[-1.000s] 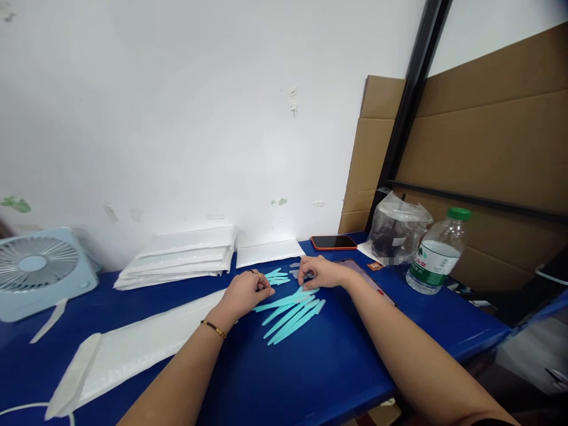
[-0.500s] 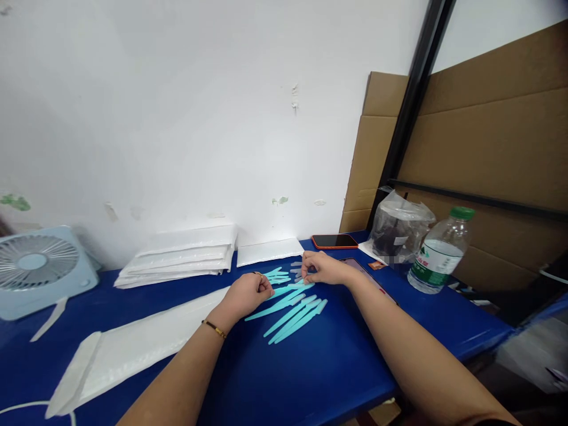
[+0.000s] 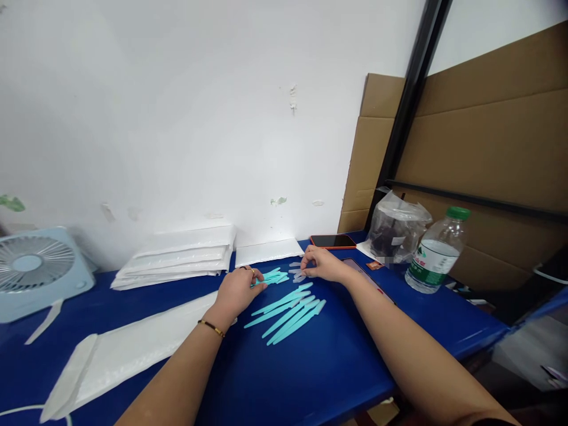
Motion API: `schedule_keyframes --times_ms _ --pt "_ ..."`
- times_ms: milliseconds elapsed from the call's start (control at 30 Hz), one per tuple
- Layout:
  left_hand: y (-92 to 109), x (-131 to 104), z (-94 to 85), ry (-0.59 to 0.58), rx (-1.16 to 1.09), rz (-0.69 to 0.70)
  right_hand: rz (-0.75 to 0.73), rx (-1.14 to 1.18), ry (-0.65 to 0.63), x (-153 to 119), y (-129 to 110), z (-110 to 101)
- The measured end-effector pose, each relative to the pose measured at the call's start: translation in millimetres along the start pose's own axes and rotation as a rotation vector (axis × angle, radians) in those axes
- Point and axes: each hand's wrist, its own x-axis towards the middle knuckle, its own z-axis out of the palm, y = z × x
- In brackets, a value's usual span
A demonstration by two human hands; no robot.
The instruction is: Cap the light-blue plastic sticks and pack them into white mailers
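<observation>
Several slim turquoise eyebrow razors [image 3: 290, 319] with pale ends lie fanned out on the blue table [image 3: 248, 378]. Behind them is a smaller pile of turquoise razors [image 3: 277, 276]. My left hand [image 3: 242, 290] is closed at the left end of that pile, thumb and finger pinched on a razor and partly covering it. On the other side, my right hand [image 3: 323, 264] pinches at a small clear cap [image 3: 298, 277], its fingertips hiding part of it. A few more clear caps [image 3: 294, 265] lie just behind.
White padded mailers [image 3: 177, 254] are stacked by the wall, and one long mailer [image 3: 146, 343] lies at left. A fan [image 3: 39, 272] stands far left. To the right are a phone [image 3: 332, 241], a bagged cup [image 3: 394, 231] and a water bottle [image 3: 437, 254].
A razor that was between my hands now lies at the back of the front fan. My left hand has shifted left and slightly back to the pile; my right hand has moved back to the clear caps.
</observation>
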Motion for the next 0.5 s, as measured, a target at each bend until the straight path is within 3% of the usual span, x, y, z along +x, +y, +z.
schedule_keyframes --times_ms 67,167,267,367,500 --pt "3.3 -3.7 -1.5 -0.026 -0.043 0.019 -0.028 0.041 -0.096 -4.2 -4.8 -4.3" --pt "13.7 -9.6 -1.3 -0.166 -0.108 0.094 -0.062 0.042 -0.29 -9.5 -15.7 -5.8" --pt "19.9 -11.0 0.4 -0.259 -0.12 0.088 -0.053 0.018 -0.358 -10.2 -20.5 -2.5" --pt "14.2 -7.4 -0.7 -0.244 -0.097 0.035 -0.065 0.023 -0.325 -7.7 -14.6 -1.0" --pt "-1.4 -2.2 -6.5 -0.12 -0.024 -0.033 0.027 -0.036 -0.082 -5.0 -0.5 -4.9"
